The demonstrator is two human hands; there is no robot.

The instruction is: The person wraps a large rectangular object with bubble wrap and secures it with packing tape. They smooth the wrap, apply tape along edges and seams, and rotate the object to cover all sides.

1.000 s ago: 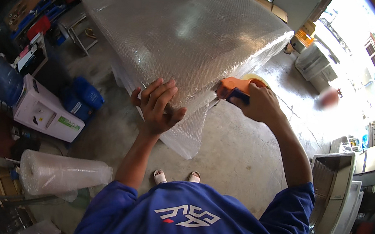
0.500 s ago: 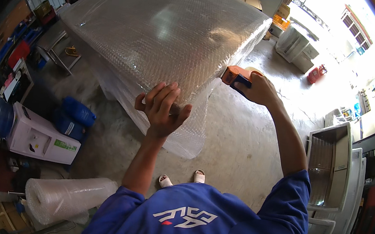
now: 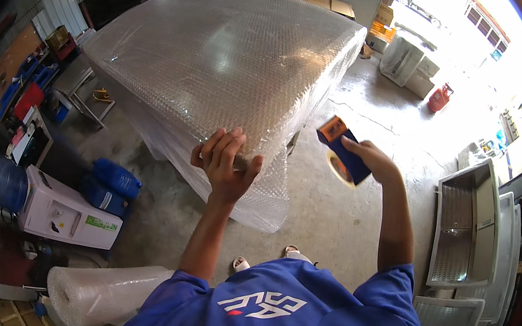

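Observation:
A large, bulky item wrapped in bubble wrap [image 3: 223, 47] fills the upper middle, with loose wrap hanging below its near corner. Against that corner rests my left hand [image 3: 227, 165], fingers spread and slightly bent over the wrap, thumb apart on the right. My right hand [image 3: 369, 158] grips a tape dispenser [image 3: 349, 149] with an orange front and dark blue body. It is held in the air right of the wrapped item, apart from it. A roll of tape [image 3: 341, 171] shows beneath the dispenser.
At lower left lies a bubble wrap roll [image 3: 95, 292], near a white water dispenser [image 3: 69, 211] and blue jugs [image 3: 112, 184]. Metal-framed units [image 3: 465, 221] line the right side. A red gas cylinder [image 3: 439, 98] and wrapped boxes [image 3: 404, 60] stand at far right.
My right hand has pulled the tape dispenser away from the wrapped item's right edge, down and to the right, and tilted it. My left hand stays at the corner.

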